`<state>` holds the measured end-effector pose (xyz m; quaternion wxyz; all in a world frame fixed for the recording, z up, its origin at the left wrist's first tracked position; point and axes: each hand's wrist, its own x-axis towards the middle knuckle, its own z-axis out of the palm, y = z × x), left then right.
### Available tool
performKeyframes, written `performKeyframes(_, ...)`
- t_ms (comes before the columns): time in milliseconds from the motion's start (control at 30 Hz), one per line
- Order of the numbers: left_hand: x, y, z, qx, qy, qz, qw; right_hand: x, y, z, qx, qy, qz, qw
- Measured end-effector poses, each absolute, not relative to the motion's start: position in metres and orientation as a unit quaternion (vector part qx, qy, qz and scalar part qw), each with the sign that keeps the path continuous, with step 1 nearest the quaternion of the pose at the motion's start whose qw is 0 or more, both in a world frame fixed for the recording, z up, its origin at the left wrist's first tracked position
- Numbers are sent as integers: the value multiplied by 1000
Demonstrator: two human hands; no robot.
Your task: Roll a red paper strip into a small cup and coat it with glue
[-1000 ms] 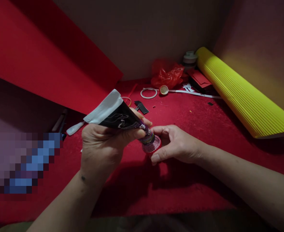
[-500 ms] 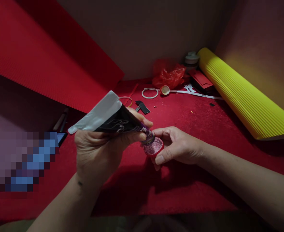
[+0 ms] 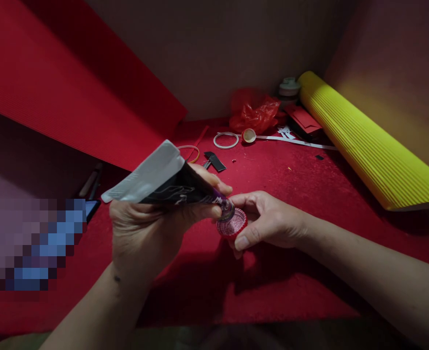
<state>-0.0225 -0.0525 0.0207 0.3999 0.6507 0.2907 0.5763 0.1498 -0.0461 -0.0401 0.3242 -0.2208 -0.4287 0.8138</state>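
Observation:
My left hand (image 3: 147, 228) is closed round a black and purple glue tube (image 3: 174, 187) with a flat silver end that points up and to the left. The tube's nozzle rests on the top of a small red coil of rolled paper (image 3: 232, 223). My right hand (image 3: 269, 218) pinches that coil between thumb and fingers, just above the red felt surface (image 3: 273, 282).
A big red corrugated sheet (image 3: 54, 92) leans at the left and a yellow corrugated roll (image 3: 364, 141) lies at the right. At the back are a red plastic bag (image 3: 254, 114), a white ring (image 3: 225, 140), a small round cap (image 3: 248, 135), paper scraps and a white jar (image 3: 289, 87).
My left hand has swung the tube's silver end lower and further left, bringing the nozzle down onto the coil. My right hand has shifted slightly right with the coil.

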Motion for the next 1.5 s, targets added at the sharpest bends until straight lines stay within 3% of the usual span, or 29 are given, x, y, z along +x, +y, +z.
performKeyframes(267,-19,-54,21,636,280,629,348,150,-45,-39,-222,-436,815,310)
performKeyframes(467,-22,-53,22,644,275,574,425,149,-46,-39,-225,-437,809,322)
performKeyframes(667,-22,-51,21,646,279,609,365,151,-46,-39,-228,-449,806,312)
performKeyframes(900,-25,-51,20,661,264,556,430,150,-47,-38,-226,-453,802,317)
performKeyframes(1167,-22,-51,22,640,293,608,366,152,-46,-38,-234,-453,804,307)
performKeyframes(1500,-26,-52,22,659,284,561,413,151,-47,-37,-238,-466,793,313)
